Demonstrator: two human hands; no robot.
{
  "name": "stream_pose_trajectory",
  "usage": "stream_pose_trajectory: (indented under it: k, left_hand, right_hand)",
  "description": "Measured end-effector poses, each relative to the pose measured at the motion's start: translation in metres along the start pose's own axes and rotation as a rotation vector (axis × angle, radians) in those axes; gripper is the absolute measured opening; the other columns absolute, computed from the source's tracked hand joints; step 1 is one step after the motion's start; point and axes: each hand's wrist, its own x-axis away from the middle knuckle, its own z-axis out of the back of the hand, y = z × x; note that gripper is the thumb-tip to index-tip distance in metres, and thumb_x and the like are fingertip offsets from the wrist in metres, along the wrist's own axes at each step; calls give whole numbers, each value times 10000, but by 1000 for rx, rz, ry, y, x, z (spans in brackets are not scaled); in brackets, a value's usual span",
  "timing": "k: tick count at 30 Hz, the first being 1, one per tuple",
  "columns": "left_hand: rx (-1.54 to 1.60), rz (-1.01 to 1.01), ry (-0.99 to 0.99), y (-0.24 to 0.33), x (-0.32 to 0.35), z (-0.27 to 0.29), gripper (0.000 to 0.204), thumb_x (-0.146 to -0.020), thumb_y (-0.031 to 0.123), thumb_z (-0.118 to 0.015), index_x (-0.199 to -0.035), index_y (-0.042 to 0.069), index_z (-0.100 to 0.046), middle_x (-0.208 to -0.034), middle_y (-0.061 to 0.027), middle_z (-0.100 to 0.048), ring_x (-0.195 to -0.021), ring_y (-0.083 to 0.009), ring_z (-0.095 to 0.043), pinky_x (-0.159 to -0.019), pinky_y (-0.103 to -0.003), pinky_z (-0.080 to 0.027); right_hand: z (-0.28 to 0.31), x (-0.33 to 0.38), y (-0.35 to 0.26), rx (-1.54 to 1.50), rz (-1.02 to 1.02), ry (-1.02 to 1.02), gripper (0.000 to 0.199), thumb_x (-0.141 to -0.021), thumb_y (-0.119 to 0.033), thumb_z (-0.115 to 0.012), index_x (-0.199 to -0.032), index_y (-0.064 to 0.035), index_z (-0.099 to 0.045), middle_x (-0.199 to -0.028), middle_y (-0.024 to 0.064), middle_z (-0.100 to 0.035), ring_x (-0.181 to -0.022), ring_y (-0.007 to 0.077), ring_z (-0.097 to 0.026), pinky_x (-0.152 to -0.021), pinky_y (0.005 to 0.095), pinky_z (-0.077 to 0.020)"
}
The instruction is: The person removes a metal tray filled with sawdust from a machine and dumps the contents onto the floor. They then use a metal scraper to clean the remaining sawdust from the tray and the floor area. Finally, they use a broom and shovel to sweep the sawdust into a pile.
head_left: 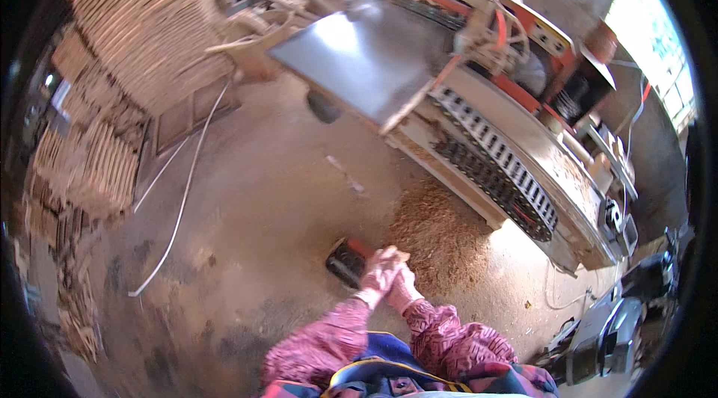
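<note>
My left hand (380,269) and my right hand (404,289) are pressed together in front of my body, fingers closed. A small tan bit shows at the fingertips; blur hides what it is and whether both hands grip it. Just beyond my left hand is a dark, box-like thing with a red-orange edge (345,262), partly covered by that hand. I cannot tell whether the hand touches it. To the right of my hands, a heap of wood shavings (441,237) lies on the dusty floor (247,196).
A large woodworking machine (516,151) with a shiny metal table (359,50) and a cable chain (497,166) runs across the upper right. Tall stacks of thin boards (142,24) stand at left. A pale hose or cable (187,181) crosses the floor. A motorbike (613,327) stands at lower right.
</note>
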Motion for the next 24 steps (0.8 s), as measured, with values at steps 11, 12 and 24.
stream_pose_trajectory:
  k: [11, 12, 24]
  left_hand:
    - [-496, 1227, 50, -242, 424, 400, 486, -877, 484, -467, -912, 68, -716, -989, -225, -677, -950, -396, -643, -822, -476, -498]
    - [-435, 1276, 11, -252, 456, 410, 478, -878, 472, -465, -952, 72, -715, -1018, -230, -671, -982, -391, -640, -845, -473, -493]
    - [117, 476, 21, -340, 73, 481, 499, -925, 487, -524, -1138, 58, -665, -1138, -193, -664, -1086, -359, -611, -942, -419, -475]
  right_hand:
    - [20, -119, -197, -789, -132, -744, 486, -940, -454, -558, -1344, -185, -573, -1136, 111, -694, -1054, 207, -654, -932, 323, -474]
    - [7, -135, -193, -475, -164, -777, 542, -894, -552, -552, -1304, -202, -609, -1113, 121, -697, -1023, 247, -666, -910, 346, -486]
    - [4, -440, -215, 68, 420, -604, 292, -828, -193, -578, -1111, -176, -647, -1178, 101, -636, -984, 312, -633, -855, 435, -523]
